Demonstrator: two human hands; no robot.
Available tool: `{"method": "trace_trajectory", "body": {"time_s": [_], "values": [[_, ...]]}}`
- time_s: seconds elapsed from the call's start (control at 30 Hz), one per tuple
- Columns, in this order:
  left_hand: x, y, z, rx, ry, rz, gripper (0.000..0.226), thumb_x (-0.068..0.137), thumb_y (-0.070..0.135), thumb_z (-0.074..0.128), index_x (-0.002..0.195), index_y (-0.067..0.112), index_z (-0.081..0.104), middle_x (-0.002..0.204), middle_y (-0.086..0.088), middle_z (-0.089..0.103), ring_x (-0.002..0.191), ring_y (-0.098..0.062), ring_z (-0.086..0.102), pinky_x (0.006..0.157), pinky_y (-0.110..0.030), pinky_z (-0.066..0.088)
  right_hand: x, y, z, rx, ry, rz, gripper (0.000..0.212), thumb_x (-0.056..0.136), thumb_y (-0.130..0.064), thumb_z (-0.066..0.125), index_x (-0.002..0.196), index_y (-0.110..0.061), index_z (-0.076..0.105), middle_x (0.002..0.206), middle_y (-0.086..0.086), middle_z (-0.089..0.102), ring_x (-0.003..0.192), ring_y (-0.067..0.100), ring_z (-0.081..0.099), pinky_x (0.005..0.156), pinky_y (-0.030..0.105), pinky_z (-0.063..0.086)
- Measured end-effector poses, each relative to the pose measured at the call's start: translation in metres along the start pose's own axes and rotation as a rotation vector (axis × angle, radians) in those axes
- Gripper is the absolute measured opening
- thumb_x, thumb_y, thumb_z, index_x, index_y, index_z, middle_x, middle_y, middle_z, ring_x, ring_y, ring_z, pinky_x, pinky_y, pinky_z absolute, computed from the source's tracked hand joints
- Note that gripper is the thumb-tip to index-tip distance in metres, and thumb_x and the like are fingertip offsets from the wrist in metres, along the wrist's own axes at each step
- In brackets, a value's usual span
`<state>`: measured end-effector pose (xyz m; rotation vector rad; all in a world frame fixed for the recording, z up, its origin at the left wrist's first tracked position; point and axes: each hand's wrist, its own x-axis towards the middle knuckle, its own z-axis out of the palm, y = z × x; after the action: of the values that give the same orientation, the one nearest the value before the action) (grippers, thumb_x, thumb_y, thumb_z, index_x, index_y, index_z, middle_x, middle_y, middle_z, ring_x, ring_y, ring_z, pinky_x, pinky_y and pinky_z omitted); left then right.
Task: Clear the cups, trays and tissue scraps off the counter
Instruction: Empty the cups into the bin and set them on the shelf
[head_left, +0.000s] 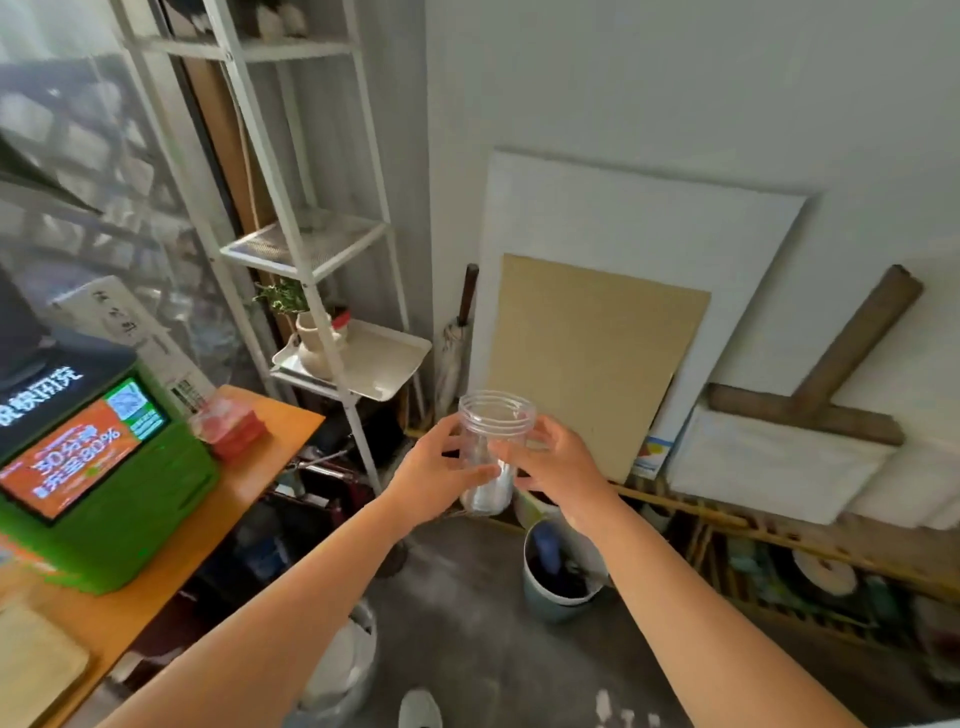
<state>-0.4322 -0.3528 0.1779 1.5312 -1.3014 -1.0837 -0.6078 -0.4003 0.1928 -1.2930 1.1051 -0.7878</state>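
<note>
Both forearms reach out from the near edge. Left hand and right hand close around a clear plastic cup, upright, long axis vertical, held mid-air right of the bench. Bin stands on the floor just below, nearer the right hand.

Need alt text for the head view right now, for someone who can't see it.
Both hands, left hand and right hand, hold an upright clear plastic cup with something white at its bottom, above a blue-grey bin on the floor. The orange counter with a green machine lies left.
</note>
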Motion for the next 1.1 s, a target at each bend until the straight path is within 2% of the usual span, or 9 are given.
{"method": "trace_trajectory", "body": {"time_s": [0.13, 0.3, 0.43, 0.5, 0.63, 0.77, 0.9, 1.0, 1.1], "values": [[0.061, -0.015, -0.020, 0.003, 0.024, -0.026, 0.074, 0.067, 0.037, 0.085, 0.134, 0.030, 0.053, 0.118, 0.003, 0.068, 0.108, -0.015, 0.065, 0.097, -0.047, 0.053, 0.074, 0.004, 0.008, -0.010, -0.026, 0.027, 0.059, 0.070, -0.034, 0.088, 0.121, -0.024, 0.062, 0.121, -0.009, 0.063, 0.105, 0.012, 0.066, 0.076, 0.035, 0.062], [0.154, -0.029, -0.064, 0.001, 0.080, -0.085, 0.073, 0.064, 0.045, 0.083, 0.131, 0.034, 0.054, 0.118, 0.008, 0.067, 0.106, -0.013, 0.066, 0.096, -0.046, 0.053, 0.190, -0.009, 0.032, -0.124, -0.086, 0.030, 0.062, 0.056, -0.055, 0.085, 0.111, -0.035, 0.064, 0.121, -0.013, 0.064, 0.107, 0.015, 0.067, 0.083, 0.044, 0.061], [0.222, -0.044, -0.102, 0.041, 0.172, -0.148, 0.055, 0.066, 0.043, 0.085, 0.110, 0.054, 0.054, 0.112, 0.013, 0.067, 0.089, -0.008, 0.071, 0.080, -0.029, 0.056, 0.279, -0.017, 0.056, -0.229, -0.139, 0.006, 0.076, 0.055, -0.056, 0.086, 0.123, -0.036, 0.060, 0.118, -0.020, 0.062, 0.104, 0.010, 0.067, 0.088, 0.044, 0.059], [0.249, -0.056, -0.115, 0.047, 0.230, -0.164, 0.055, 0.068, 0.039, 0.086, 0.106, 0.054, 0.050, 0.106, 0.019, 0.065, 0.079, -0.001, 0.071, 0.071, -0.020, 0.053, 0.315, -0.013, 0.068, -0.246, -0.183, 0.021, 0.088, 0.054, -0.055, 0.087, 0.134, -0.037, 0.053, 0.121, -0.019, 0.059, 0.105, 0.013, 0.067, 0.089, 0.045, 0.059], [0.293, -0.084, -0.128, 0.028, 0.350, -0.234, 0.073, 0.070, 0.032, 0.086, 0.128, 0.050, 0.044, 0.102, 0.026, 0.061, 0.082, 0.008, 0.065, 0.067, -0.008, 0.049, 0.378, 0.003, 0.093, -0.261, -0.265, 0.046, 0.087, 0.057, -0.051, 0.088, 0.134, -0.041, 0.048, 0.123, -0.018, 0.058, 0.106, 0.005, 0.064, 0.082, 0.030, 0.058], [0.345, -0.122, -0.142, 0.021, 0.485, -0.343, 0.073, 0.074, 0.033, 0.082, 0.134, 0.043, 0.043, 0.102, 0.029, 0.059, 0.099, -0.010, 0.065, 0.080, -0.026, 0.050, 0.450, 0.021, 0.121, -0.278, -0.349, 0.052, 0.079, 0.060, -0.042, 0.091, 0.124, -0.047, 0.043, 0.120, -0.023, 0.056, 0.103, -0.005, 0.060, 0.065, 0.009, 0.050], [0.405, -0.165, -0.157, 0.026, 0.600, -0.425, 0.079, 0.079, 0.025, 0.077, 0.145, 0.041, 0.037, 0.123, 0.012, 0.063, 0.112, -0.015, 0.062, 0.093, -0.032, 0.053, 0.526, 0.048, 0.151, -0.326, -0.420, 0.071, 0.079, 0.064, -0.038, 0.088, 0.127, -0.040, 0.042, 0.122, -0.015, 0.056, 0.108, 0.003, 0.058, 0.072, 0.012, 0.047], [0.445, -0.200, -0.160, -0.074, 0.677, -0.491, 0.076, 0.080, 0.017, 0.079, 0.144, 0.036, 0.041, 0.119, 0.021, 0.059, 0.114, -0.009, 0.058, 0.079, -0.004, 0.047, 0.574, 0.079, 0.169, -0.332, -0.447, 0.085, 0.078, 0.070, -0.026, 0.087, 0.134, -0.030, 0.043, 0.115, -0.018, 0.053, 0.103, 0.001, 0.056, 0.068, 0.003, 0.046], [0.474, -0.232, -0.161, -0.120, 0.757, -0.507, 0.077, 0.083, 0.005, 0.075, 0.144, 0.035, 0.041, 0.130, 0.013, 0.057, 0.117, -0.002, 0.054, 0.078, 0.000, 0.044, 0.610, 0.105, 0.186, -0.351, -0.459, 0.102, 0.080, 0.071, -0.025, 0.086, 0.137, -0.028, 0.042, 0.105, -0.027, 0.050, 0.094, -0.013, 0.052, 0.068, -0.003, 0.042]]}}
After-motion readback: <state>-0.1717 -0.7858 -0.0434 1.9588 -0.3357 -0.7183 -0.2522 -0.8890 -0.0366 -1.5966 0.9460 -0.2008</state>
